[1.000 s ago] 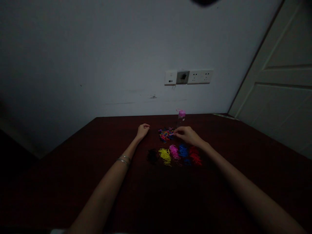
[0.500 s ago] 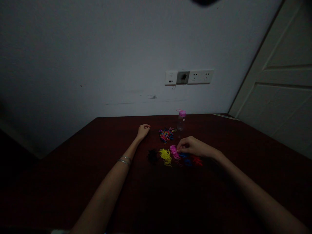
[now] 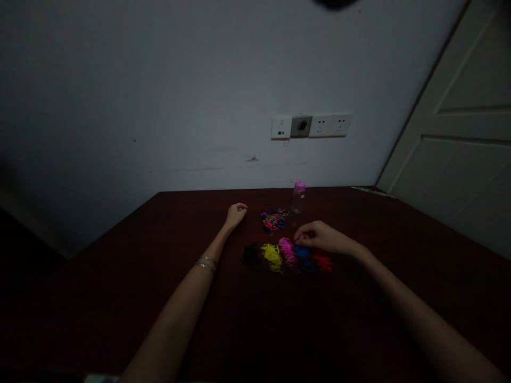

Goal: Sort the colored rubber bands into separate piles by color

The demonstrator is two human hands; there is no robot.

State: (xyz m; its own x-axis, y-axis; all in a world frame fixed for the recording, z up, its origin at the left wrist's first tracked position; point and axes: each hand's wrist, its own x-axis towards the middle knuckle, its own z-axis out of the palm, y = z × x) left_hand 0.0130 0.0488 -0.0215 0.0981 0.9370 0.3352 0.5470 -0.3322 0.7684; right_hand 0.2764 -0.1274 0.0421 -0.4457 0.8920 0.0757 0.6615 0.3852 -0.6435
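My left hand (image 3: 237, 213) rests on the dark red table with its fingers curled in; nothing shows in it. To its right lies a mixed heap of colourful rubber bands (image 3: 273, 221). My right hand (image 3: 319, 235) hovers just above the blue rubber bands (image 3: 305, 259), thumb and fingertips pinched together; whatever they may hold is too small to see. In a row are black bands (image 3: 251, 256), yellow bands (image 3: 272, 257), pink bands (image 3: 288, 251), the blue pile and red bands (image 3: 322, 261). The pink pile is just left of my right fingertips.
A clear bottle with a pink cap (image 3: 298, 198) stands behind the mixed heap. The wall with its sockets (image 3: 329, 126) bounds the table (image 3: 199, 205) at the back. A pale panelled door (image 3: 459, 159) is on the right.
My right hand has lifted slightly from the pink pile and shifted a little right and back, uncovering more of the pink and blue bands. My left hand stays put.
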